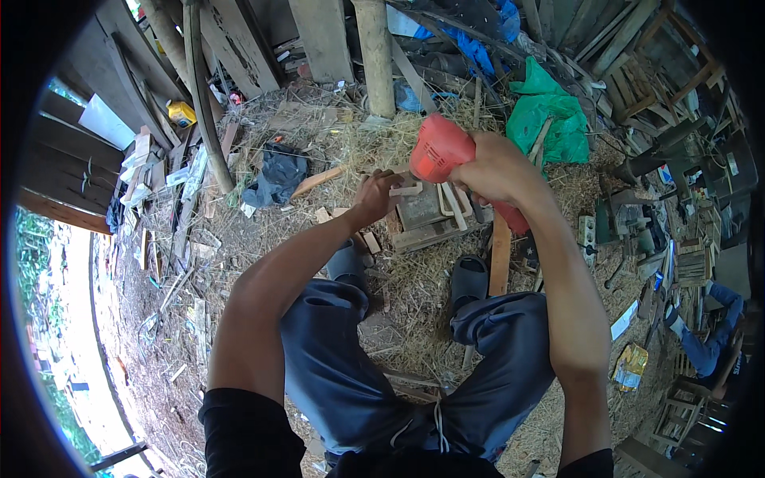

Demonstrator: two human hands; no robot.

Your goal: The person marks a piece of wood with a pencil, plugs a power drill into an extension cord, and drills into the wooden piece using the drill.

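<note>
A red power drill [441, 150] is gripped in my right hand [498, 166], its body level and its front end turned left. Close to that front end, my left hand [374, 197] pinches a small pale piece of wood [406, 191]. Both hands are over a low wooden block [422, 211] on the ground between my feet. Thin pale wooden strips [453, 205] lie on the block under the drill. Whether the drill's tip touches the small piece is too small to tell.
Straw and wood scraps cover the ground. A black plastic bag [279, 169] lies at the left, a green plastic bag [550, 119] at the far right. A wooden post [373, 60] stands ahead. At the right, another person's legs [709, 334] show near a yellow packet [630, 368].
</note>
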